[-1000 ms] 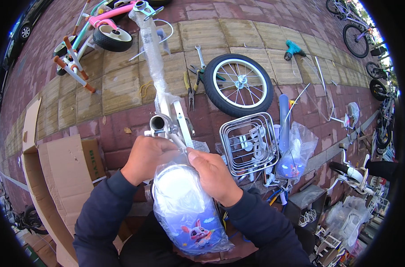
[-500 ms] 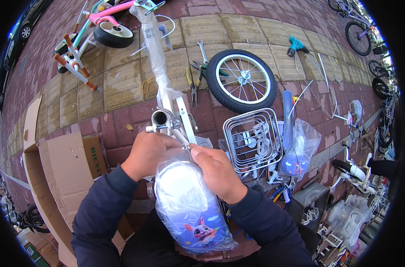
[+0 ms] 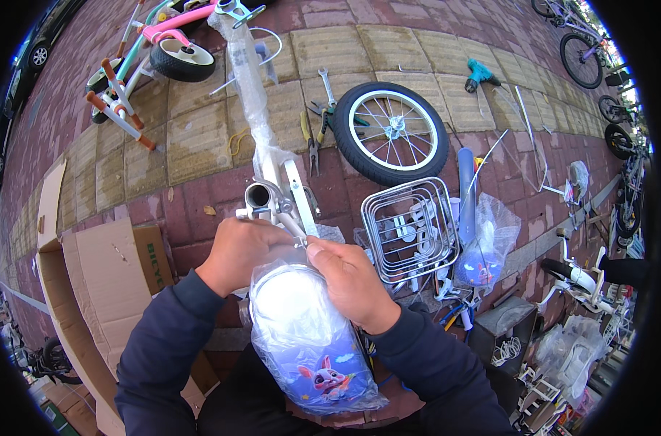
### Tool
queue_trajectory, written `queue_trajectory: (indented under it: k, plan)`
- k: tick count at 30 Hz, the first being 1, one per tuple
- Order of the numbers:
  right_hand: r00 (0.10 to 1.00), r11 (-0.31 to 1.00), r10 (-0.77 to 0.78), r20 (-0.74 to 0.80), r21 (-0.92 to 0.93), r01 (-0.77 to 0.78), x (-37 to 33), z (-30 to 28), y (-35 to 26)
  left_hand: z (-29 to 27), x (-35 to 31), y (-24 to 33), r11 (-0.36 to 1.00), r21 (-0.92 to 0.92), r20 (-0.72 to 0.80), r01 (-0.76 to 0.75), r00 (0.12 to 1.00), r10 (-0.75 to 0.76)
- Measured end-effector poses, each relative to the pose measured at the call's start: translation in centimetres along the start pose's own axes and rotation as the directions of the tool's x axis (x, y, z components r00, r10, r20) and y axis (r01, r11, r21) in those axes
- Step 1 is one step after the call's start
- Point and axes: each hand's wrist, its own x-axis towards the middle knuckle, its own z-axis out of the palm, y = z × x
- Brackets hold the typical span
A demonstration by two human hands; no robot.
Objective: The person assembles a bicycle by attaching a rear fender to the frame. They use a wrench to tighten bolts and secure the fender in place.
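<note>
A white bicycle frame (image 3: 296,187), partly in bubble wrap, stands in front of me with its round open tube (image 3: 258,195) facing up. Just below that tube, my left hand (image 3: 244,256) is closed with its fingers curled in against the frame; what the fingertips grip is hidden. My right hand (image 3: 352,280) pinches a small metal part (image 3: 301,243) between thumb and fingers, close to the left fingertips. Beneath both hands sits a rounded white-and-purple part (image 3: 312,341) with a rabbit picture, wrapped in clear plastic.
A spoked wheel (image 3: 394,129) and a wire basket (image 3: 410,231) lie ahead on the right. Pliers (image 3: 313,142), a wrench (image 3: 327,86) and a teal power drill (image 3: 481,75) rest on the paving. An open cardboard box (image 3: 101,283) is at left, a pink bike (image 3: 174,33) beyond.
Both hands keep almost the same grip at the frame. The whole view has shifted very slightly; nothing is visibly taken up or let go.
</note>
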Motion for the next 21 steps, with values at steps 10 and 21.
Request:
queue_trajectory:
  k: [10,21]
  plan:
    - [1.0,1.0,-0.018,0.0,0.015,0.018,0.06,-0.01,0.2,0.28,-0.13,-0.42,0.998,-0.026,-0.037,-0.062,0.997,0.061]
    - [0.999,0.999,-0.038,-0.032,-0.024,0.037,0.11,0.08,0.05,-0.13,0.07,0.07,0.992,-0.011,-0.027,-0.128,0.991,0.128]
